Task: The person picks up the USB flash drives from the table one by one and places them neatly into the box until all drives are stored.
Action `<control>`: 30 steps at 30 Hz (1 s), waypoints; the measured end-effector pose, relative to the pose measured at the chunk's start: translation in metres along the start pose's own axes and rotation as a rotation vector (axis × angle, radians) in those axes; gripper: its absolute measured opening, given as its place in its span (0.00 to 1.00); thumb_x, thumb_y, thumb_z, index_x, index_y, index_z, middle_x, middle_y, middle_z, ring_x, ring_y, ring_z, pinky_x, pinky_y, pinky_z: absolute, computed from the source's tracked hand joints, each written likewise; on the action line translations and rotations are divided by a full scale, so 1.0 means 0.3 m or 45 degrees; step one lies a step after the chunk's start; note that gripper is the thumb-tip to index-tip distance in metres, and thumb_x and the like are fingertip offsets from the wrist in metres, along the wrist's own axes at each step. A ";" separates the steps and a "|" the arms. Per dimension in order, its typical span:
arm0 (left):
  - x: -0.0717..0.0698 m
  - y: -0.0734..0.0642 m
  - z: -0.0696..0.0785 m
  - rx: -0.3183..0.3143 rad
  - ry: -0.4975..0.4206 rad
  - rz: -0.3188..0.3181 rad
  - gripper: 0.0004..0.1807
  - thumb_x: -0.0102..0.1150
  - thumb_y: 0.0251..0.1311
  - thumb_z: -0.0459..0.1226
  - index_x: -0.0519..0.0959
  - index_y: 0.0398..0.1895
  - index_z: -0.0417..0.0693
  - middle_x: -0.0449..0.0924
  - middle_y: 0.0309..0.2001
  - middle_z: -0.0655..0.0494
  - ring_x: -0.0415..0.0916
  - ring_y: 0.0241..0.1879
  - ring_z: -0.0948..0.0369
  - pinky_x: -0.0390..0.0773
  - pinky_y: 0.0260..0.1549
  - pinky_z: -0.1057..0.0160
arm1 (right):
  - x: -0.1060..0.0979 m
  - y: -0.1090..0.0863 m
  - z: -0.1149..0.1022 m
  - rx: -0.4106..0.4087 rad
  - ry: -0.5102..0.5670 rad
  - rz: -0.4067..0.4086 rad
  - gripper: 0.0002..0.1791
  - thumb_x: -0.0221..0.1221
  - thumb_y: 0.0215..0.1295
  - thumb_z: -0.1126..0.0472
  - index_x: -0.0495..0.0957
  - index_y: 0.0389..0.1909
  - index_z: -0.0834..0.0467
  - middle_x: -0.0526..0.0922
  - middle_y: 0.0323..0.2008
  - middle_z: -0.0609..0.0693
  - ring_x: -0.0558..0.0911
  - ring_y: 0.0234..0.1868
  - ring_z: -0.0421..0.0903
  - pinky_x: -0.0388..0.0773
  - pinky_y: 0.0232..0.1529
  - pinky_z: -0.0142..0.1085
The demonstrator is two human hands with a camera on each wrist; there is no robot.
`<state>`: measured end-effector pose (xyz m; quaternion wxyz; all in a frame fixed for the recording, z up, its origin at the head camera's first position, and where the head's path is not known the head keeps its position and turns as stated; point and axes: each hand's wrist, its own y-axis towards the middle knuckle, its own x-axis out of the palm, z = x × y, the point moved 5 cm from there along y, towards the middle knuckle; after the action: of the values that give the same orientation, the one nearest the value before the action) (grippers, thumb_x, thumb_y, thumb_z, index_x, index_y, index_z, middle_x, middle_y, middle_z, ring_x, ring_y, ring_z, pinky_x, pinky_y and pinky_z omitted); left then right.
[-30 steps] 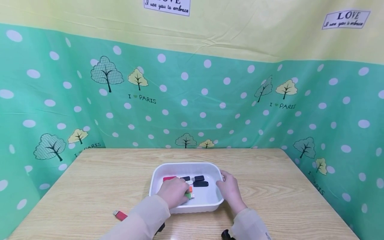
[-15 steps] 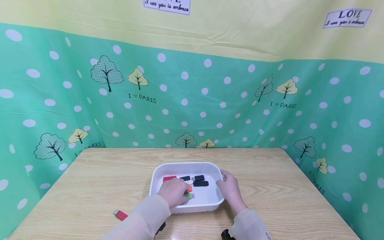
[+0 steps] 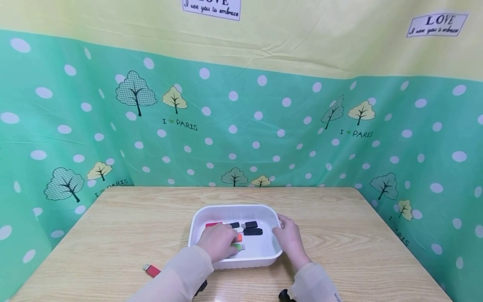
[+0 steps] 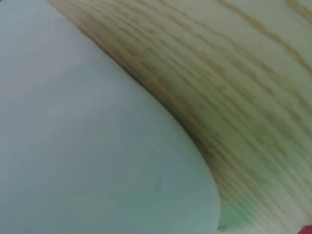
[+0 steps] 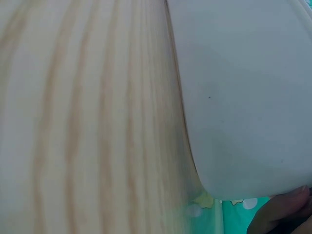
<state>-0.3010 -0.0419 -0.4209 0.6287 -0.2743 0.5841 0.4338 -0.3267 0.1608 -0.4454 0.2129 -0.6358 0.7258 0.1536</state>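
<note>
A white plastic box (image 3: 247, 263) stands on the wooden table, holding several USB sticks. My left hand (image 3: 216, 243) reaches into its left half, thumb and finger around a green USB stick (image 3: 240, 247) whose metal plug points right. Just behind that stick an orange USB stick (image 3: 239, 238) shows beside the fingers. With the thumb inside and the fingers outside, my right hand (image 3: 289, 241) grips the box's right rim. In the right wrist view, its fingertips (image 5: 282, 210) touch the box wall. A pale curved surface fills much of the left wrist view.
Farther back in the box lie a red USB stick (image 3: 214, 225) and black ones, including a black USB stick (image 3: 253, 231). Outside, another red USB stick (image 3: 151, 271) lies on the table left of the left sleeve (image 3: 181, 272). A patterned green curtain (image 3: 241, 138) hangs behind.
My left fingers shift slightly around the green USB stick. The right hand keeps its grip on the rim and the box stays in place.
</note>
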 end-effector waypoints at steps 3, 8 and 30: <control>-0.005 -0.004 -0.001 0.022 0.018 0.033 0.08 0.71 0.47 0.44 0.80 0.20 0.57 0.76 0.21 0.65 0.71 0.23 0.63 0.73 0.22 0.63 | 0.000 0.002 0.003 -0.002 -0.002 0.001 0.30 0.53 0.59 0.71 0.68 0.66 0.69 0.81 0.48 0.72 0.86 0.44 0.60 0.88 0.35 0.44; -0.035 -0.015 0.005 0.036 0.017 0.050 0.09 0.71 0.52 0.46 0.81 0.22 0.55 0.76 0.21 0.66 0.72 0.24 0.65 0.74 0.24 0.64 | -0.002 0.003 0.002 -0.013 -0.019 -0.002 0.31 0.53 0.58 0.71 0.68 0.65 0.70 0.82 0.47 0.71 0.86 0.42 0.60 0.88 0.34 0.44; -0.237 -0.168 -0.117 -0.194 0.006 0.119 0.05 0.70 0.55 0.44 0.83 0.30 0.57 0.79 0.29 0.67 0.74 0.31 0.68 0.79 0.30 0.68 | -0.001 -0.002 -0.002 -0.008 -0.052 -0.026 0.30 0.52 0.60 0.71 0.67 0.67 0.69 0.81 0.49 0.72 0.85 0.44 0.61 0.88 0.35 0.43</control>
<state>-0.2707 -0.1115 -0.3656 0.5837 -0.2948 0.5630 0.5053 -0.3263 0.1606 -0.4446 0.2273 -0.6406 0.7143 0.1664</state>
